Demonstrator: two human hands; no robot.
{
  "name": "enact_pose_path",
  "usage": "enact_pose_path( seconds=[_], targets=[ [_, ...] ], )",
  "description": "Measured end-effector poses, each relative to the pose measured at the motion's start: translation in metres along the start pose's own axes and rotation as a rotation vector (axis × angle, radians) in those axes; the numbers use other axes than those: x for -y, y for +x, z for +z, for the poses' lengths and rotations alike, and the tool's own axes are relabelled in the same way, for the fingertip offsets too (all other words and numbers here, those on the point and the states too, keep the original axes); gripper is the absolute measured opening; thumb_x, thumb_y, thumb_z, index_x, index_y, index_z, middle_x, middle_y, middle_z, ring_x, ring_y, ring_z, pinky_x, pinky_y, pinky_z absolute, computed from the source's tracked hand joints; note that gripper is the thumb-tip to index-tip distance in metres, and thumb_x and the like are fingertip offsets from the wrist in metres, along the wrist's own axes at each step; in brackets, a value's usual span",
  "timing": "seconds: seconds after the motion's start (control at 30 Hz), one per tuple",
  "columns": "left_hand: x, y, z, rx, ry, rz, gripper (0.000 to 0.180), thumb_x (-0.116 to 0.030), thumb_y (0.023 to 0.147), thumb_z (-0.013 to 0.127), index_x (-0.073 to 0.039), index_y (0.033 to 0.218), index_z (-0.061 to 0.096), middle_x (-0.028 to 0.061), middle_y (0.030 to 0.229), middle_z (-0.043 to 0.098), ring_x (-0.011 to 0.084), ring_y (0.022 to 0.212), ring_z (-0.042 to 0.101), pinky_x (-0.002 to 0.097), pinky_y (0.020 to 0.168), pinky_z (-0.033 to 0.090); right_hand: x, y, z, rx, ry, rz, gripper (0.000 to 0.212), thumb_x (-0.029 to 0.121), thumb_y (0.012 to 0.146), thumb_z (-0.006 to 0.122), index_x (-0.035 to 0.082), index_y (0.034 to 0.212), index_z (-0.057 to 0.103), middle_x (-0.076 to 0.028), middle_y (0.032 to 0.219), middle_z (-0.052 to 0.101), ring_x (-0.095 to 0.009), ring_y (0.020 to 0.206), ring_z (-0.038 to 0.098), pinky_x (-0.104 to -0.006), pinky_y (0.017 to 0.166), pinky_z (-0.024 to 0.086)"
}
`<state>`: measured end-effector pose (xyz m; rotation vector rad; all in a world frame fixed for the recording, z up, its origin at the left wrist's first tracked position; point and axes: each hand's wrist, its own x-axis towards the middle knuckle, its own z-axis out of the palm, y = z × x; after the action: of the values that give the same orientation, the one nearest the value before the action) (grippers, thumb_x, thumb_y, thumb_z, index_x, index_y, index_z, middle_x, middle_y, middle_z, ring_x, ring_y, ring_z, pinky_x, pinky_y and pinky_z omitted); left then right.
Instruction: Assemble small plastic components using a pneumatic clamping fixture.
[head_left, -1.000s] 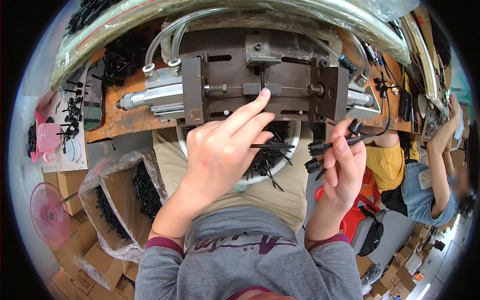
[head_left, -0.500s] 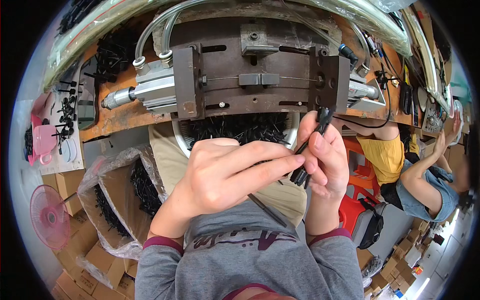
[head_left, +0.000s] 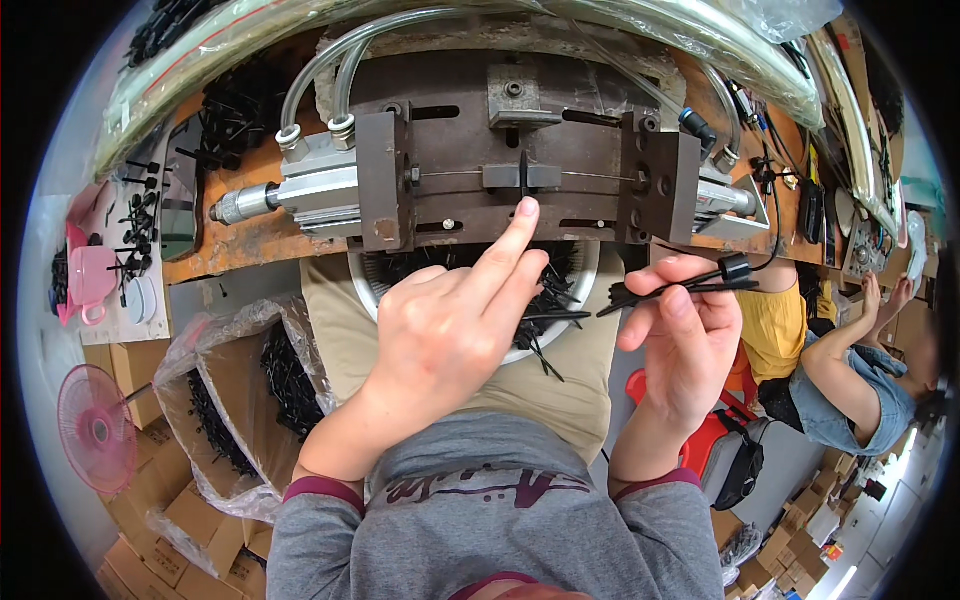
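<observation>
My left hand (head_left: 450,315) reaches toward the fixture with its index finger stretched out. Its fingertip meets the lower end of a thin black stick (head_left: 524,172), which stands across the small metal jaws (head_left: 500,178). My left thumb is mostly hidden. Another dark stick (head_left: 558,316) juts out beside the curled fingers; whether they grip it I cannot tell. To the right, my right hand (head_left: 685,335) is closed round several slim black sticks (head_left: 650,293), one with a round cap (head_left: 735,268). Below the fixture, a white-rimmed basin (head_left: 598,272) holds many similar black pieces.
Metal cylinders (head_left: 318,196) with clear hoses flank the brown fixture (head_left: 460,90). A plastic-lined box (head_left: 240,400) of black pieces stands lower left, near a pink fan (head_left: 97,430). Another person (head_left: 855,380) sits at the right, by a red stool (head_left: 705,440).
My left hand has moved up from my right hand to the jaws, where a black stick now stands. My right hand has shifted right and turned, still holding its sticks.
</observation>
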<state>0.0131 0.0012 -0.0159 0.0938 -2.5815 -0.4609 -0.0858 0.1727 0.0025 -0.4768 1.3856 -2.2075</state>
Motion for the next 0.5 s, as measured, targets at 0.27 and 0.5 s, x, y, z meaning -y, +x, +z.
enact_pose_path(
  seconds=[0.27,0.5],
  targets=[
    [0.0,0.001,-0.002,0.04,0.088,0.012,0.024,-0.013,0.072,0.075,-0.007,0.094,0.07,0.0062,0.119,0.065,0.011,0.053,0.058,0.0247,0.047,0.041,-0.002,-0.003,0.002,-0.121,-0.293,-0.307,0.022,0.011,0.089,0.064,-0.009,0.099,0.065,-0.017,0.099,0.057,-0.015,0.057,0.056,-0.0224,0.048,0.045],
    [0.01,0.007,0.005,-0.032,0.053,0.056,0.016,-0.007,0.075,0.067,-0.001,0.09,0.07,0.0116,0.119,0.065,0.008,0.043,0.049,0.0226,0.045,0.04,-0.003,-0.004,0.007,-0.193,-0.523,-0.475,0.019,-0.002,0.079,0.07,-0.004,0.098,0.067,-0.014,0.097,0.058,-0.015,0.066,0.058,-0.024,0.056,0.048]
  ],
)
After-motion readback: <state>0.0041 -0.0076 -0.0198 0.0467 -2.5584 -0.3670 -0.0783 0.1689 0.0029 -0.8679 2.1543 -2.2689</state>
